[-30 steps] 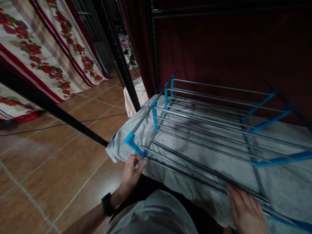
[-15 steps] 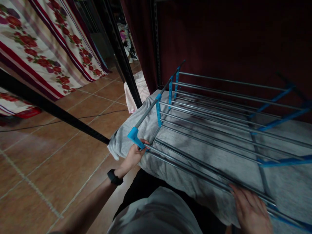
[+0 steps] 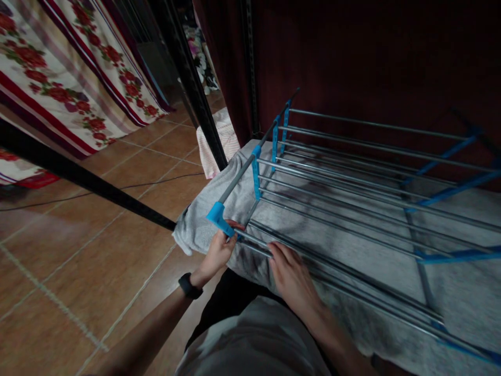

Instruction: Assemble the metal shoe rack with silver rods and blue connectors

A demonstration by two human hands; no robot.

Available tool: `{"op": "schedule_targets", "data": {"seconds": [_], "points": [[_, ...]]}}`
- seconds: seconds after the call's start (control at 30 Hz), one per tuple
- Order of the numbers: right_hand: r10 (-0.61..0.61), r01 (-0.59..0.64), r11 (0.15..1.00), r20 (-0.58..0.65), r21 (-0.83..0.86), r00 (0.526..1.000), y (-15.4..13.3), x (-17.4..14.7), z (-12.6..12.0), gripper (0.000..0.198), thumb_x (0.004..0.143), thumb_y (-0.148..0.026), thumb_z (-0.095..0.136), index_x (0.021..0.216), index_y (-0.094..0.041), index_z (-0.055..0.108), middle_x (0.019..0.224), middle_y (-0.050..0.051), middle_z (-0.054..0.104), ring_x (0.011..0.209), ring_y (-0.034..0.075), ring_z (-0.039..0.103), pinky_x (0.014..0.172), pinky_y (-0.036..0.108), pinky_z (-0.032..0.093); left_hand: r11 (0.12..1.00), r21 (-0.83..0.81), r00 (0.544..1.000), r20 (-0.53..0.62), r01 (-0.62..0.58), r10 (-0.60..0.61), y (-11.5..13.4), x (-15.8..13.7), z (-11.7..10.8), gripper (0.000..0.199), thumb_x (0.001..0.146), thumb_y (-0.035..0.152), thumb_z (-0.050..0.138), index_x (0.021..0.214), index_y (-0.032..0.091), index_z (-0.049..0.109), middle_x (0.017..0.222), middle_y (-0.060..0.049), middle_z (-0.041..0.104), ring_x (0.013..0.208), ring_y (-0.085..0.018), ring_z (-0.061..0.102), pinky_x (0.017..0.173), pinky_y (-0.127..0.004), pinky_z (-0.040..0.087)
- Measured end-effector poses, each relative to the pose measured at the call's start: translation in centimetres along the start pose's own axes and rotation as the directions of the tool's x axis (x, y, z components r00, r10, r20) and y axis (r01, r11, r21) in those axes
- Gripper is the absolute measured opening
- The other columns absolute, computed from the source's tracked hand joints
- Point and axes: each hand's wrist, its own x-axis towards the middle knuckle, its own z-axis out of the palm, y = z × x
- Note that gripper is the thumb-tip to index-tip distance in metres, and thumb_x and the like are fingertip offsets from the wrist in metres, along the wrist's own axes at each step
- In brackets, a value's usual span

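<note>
A rack of thin metal rods [image 3: 344,192] with blue plastic joints lies on a grey blanket [image 3: 211,224]. At its near left corner, my left hand [image 3: 219,251] is closed around the lower end of a blue corner connector [image 3: 217,215], where the front rods meet it. A grey tube runs from that connector back along the rack's left side. My right hand [image 3: 290,271] lies over the front metal rods a little right of the connector, fingers bent on them. The undersides of its fingers are hidden.
Black metal posts [image 3: 195,83] and a slanted black bar [image 3: 86,177] stand at the left. A dark red curtain [image 3: 352,57] hangs behind the rack. A floral curtain [image 3: 78,78], a thin cable and a pink-striped cloth [image 3: 219,141] are over the tiled floor [image 3: 129,240].
My right hand has moved left along the front rods, from the lower right to near the corner connector. My left hand stays at the connector, which has barely shifted.
</note>
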Motion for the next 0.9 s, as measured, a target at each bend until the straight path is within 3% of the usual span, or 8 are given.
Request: {"op": "schedule_targets", "data": {"seconds": [0.13,0.3,0.43,0.6,0.73,0.8,0.9], "points": [[-0.024,0.010,0.998,0.218,0.064,0.976,-4.0,7.1,0.7,0.047,0.101,-0.021,0.040,0.146,-0.012,0.044,0.134,0.015,0.061,0.116,0.026,0.063,0.097,0.038,0.051,0.999,0.028,0.999,0.021,-0.028,0.027,0.0,0.1,-0.2,0.018,0.089,0.023,0.055,0.105,0.018,0.061,0.109,-0.009,0.065,0.103,-0.023,0.063,0.096,-0.041,0.052],[0.009,-0.074,0.983,0.356,0.170,0.934,-4.8,11.6,1.5,0.039,0.097,-0.024,0.045,0.135,-0.016,0.048,0.127,0.011,0.066,0.113,0.022,0.065,0.092,0.033,0.050,0.999,0.031,0.999,0.037,-0.036,0.035,-0.9,0.3,-0.2,0.034,0.082,0.017,0.052,0.115,0.017,0.060,0.113,-0.010,0.067,0.117,-0.026,0.060,0.106,-0.046,0.048],[-0.047,-0.008,0.989,0.370,0.145,0.928,-4.8,12.4,1.8,0.045,0.093,-0.024,0.047,0.139,-0.024,0.044,0.121,0.006,0.070,0.108,0.021,0.068,0.089,0.032,0.050,0.998,0.060,0.997,0.066,-0.034,0.030,-1.3,0.2,-0.3,0.043,0.079,0.013,0.051,0.120,0.017,0.061,0.116,-0.011,0.068,0.126,-0.028,0.056,0.114,-0.049,0.042],[-0.076,0.077,0.997,0.363,0.013,0.929,-5.0,12.1,2.4,0.039,0.100,-0.038,0.044,0.133,-0.019,0.051,0.115,0.011,0.072,0.103,0.025,0.070,0.086,0.035,0.052,0.990,0.143,0.995,0.103,-0.015,0.001,-1.6,0.2,-0.7,0.045,0.078,0.011,0.047,0.119,0.019,0.064,0.112,-0.009,0.072,0.122,-0.027,0.061,0.111,-0.047,0.046],[-0.095,0.121,0.991,0.351,-0.054,0.932,-5.0,12.2,2.8,0.043,0.105,-0.044,0.035,0.133,-0.016,0.052,0.110,0.014,0.073,0.097,0.025,0.071,0.083,0.035,0.052,0.984,0.176,0.994,0.103,0.001,-0.020,-1.5,0.2,-0.8,0.034,0.082,0.018,0.051,0.113,0.020,0.066,0.106,-0.009,0.073,0.118,-0.027,0.063,0.107,-0.045,0.049],[-0.096,0.123,0.991,0.342,-0.059,0.935,-4.9,12.4,2.8,0.046,0.105,-0.049,0.033,0.132,-0.017,0.052,0.105,0.013,0.075,0.095,0.025,0.072,0.081,0.034,0.052,0.984,0.180,0.995,0.096,0.011,-0.028,-1.6,0.1,-0.9,0.028,0.083,0.020,0.052,0.107,0.019,0.066,0.101,-0.008,0.073,0.109,-0.027,0.066,0.100,-0.042,0.052],[-0.089,0.118,0.990,0.325,-0.072,0.941,-4.7,12.5,2.8,0.048,0.104,-0.054,0.032,0.131,-0.020,0.053,0.099,0.011,0.076,0.092,0.025,0.073,0.078,0.033,0.052,0.977,0.209,0.996,0.071,0.037,-0.052,-1.8,0.0,-0.9,0.016,0.082,0.019,0.052,0.092,0.018,0.064,0.087,-0.006,0.071,0.081,-0.022,0.067,0.081,-0.035,0.056]]}}
